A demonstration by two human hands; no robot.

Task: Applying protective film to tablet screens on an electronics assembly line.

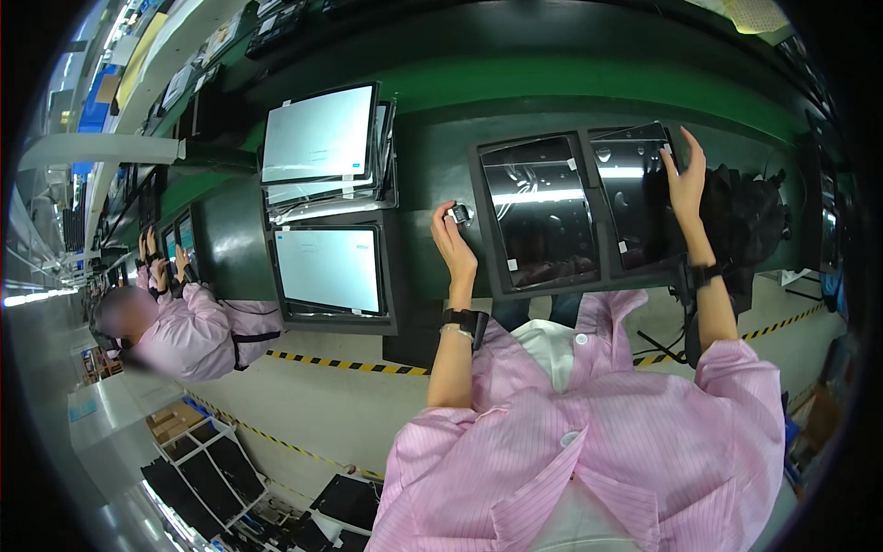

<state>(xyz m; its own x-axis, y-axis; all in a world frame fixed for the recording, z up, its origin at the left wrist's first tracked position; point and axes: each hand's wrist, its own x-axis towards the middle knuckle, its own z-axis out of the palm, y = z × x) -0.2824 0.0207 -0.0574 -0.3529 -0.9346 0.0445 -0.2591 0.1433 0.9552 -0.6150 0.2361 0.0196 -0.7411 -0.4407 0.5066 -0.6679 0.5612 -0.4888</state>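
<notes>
My left hand (452, 241) is raised beside the left edge of a dark glossy panel (538, 212) lying in a black tray (486, 230). Its fingertips pinch a small dark square object (458, 213). My right hand (685, 177) rests with fingers spread on the right part of a second dark panel (630, 198), which lies next to the first. Both wrists wear black straps, and pink sleeves cover my upper arms.
Left of the trays, a stack of pale-screened panels (320, 138) and another pale panel (328, 271) lie on the green-edged belt (432, 138). A co-worker in a pink smock (198, 333) works at the far left. Yellow-black floor tape (349, 364) and racks of black panels (207, 478) lie below.
</notes>
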